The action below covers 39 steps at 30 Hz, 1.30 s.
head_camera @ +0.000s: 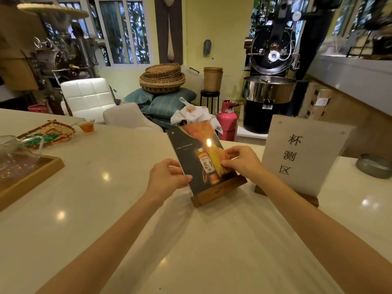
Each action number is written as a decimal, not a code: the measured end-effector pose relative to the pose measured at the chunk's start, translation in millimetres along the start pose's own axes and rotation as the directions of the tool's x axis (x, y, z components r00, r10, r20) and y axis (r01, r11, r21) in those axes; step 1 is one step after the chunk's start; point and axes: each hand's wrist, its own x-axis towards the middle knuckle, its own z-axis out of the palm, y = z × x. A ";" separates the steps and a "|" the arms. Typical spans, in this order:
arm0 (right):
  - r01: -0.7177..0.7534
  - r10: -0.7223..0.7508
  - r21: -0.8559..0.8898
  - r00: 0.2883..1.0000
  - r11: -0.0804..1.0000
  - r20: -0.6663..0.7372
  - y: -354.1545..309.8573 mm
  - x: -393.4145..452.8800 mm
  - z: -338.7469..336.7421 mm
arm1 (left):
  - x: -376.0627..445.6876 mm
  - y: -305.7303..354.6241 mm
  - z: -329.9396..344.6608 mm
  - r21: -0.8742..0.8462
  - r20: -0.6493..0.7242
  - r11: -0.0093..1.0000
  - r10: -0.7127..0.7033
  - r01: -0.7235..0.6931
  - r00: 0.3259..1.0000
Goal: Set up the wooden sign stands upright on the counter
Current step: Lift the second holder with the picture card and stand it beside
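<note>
A sign stand with a dark bottle picture [195, 145] sits in a brown wooden base [218, 192] on the white counter [127, 209], leaning back. My left hand [167, 177] pinches the panel's left edge and my right hand [241, 162] grips its right edge just above the base. To the right, a second sign stand with a white panel and black characters [301, 153] stands upright in its own wooden base [307, 199], untouched by either hand.
A wooden tray [31, 177] and a woven basket with green wrapped pieces [48, 134] lie at the left, with a small glass of amber tea [87, 125] behind. A grey metal dish [374, 165] rests at the far right. Chairs and a coffee roaster stand beyond the counter.
</note>
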 end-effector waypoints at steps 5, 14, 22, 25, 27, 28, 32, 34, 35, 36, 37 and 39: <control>0.031 -0.023 0.087 0.995 0.996 -0.094 2.1 -20.8 -4.7 | -18.7 5.4 4.2 0.177 -0.001 0.969 0.178 -0.175 0.984; 0.063 -0.039 0.192 0.991 0.979 -0.127 12.5 -54.6 -16.3 | -42.0 3.9 13.3 0.224 0.044 0.920 0.318 -0.320 0.947; 0.061 -0.034 0.195 0.990 0.979 -0.135 18.1 -67.7 -19.1 | -49.5 2.6 17.0 0.238 0.074 0.908 0.337 -0.345 0.938; 0.064 -0.034 0.197 0.988 0.978 -0.152 18.5 -70.7 -18.7 | -52.0 0.4 19.9 0.247 0.067 0.902 0.350 -0.355 0.934; 0.064 -0.033 0.190 0.987 0.980 -0.160 17.3 -72.1 -17.8 | -52.2 -1.0 20.8 0.243 0.062 0.902 0.352 -0.357 0.934; 0.060 -0.032 0.185 0.988 0.981 -0.152 16.8 -72.6 -17.8 | -52.2 -1.3 20.7 0.240 0.063 0.903 0.353 -0.357 0.934; 0.030 -0.024 0.153 0.999 0.988 -0.042 20.6 -79.7 -25.6 | -51.2 -2.9 19.9 0.246 0.088 0.902 0.344 -0.355 0.935; 0.010 -0.008 0.129 1.000 0.992 -0.013 29.2 -87.9 -32.3 | -49.9 -3.0 18.7 0.246 0.129 0.912 0.306 -0.329 0.943; 0.005 -0.004 0.109 1.000 0.994 -0.013 35.0 -92.9 -36.7 | -49.4 -2.7 18.3 0.244 0.158 0.917 0.283 -0.316 0.946; -0.005 0.007 0.085 1.000 0.996 -0.020 41.0 -98.0 -41.7 | -49.1 -1.8 18.6 0.240 0.189 0.922 0.264 -0.305 0.946; -0.022 0.024 0.069 0.999 0.997 -0.033 46.3 -103.5 -48.0 | -48.7 -0.6 19.4 0.237 0.218 0.926 0.245 -0.295 0.945; -0.069 0.075 0.075 0.994 0.995 -0.081 57.2 -112.9 -63.9 | -47.3 2.1 22.1 0.238 0.276 0.932 0.206 -0.274 0.939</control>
